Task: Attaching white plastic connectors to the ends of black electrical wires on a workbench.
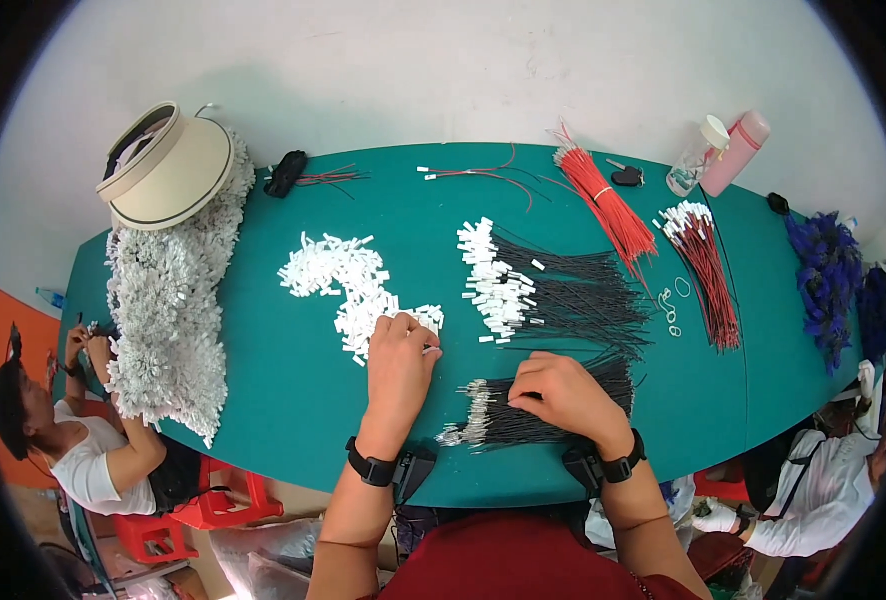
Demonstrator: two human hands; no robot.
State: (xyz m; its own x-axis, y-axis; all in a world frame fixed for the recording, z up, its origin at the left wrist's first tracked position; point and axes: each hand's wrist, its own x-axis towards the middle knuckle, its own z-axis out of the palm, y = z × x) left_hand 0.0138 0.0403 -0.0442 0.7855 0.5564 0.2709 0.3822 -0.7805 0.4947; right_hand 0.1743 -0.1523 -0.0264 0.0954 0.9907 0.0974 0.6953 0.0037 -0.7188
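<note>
My left hand (400, 358) is at the near edge of a loose pile of white plastic connector housings (335, 262). Its thumb and fingers are pinched on one small white connector housing (431, 349). To its right, my right hand (568, 398) is closed in a pinch above a bundle of black wires (503, 428) with bare metal terminals on their left ends. What its fingertips hold is too small to make out. Beyond it lie black wires (583, 308) with white connector housings (493, 285) on their left ends.
Red wires (608, 205) and dark red wires with white ends (703, 270) lie to the right, near rubber bands (668, 312), a key (626, 176), a clear bottle (698, 158) and a pink flask (738, 152). A visor (178, 175) rests on white fluffy material (168, 320). People sit at both sides.
</note>
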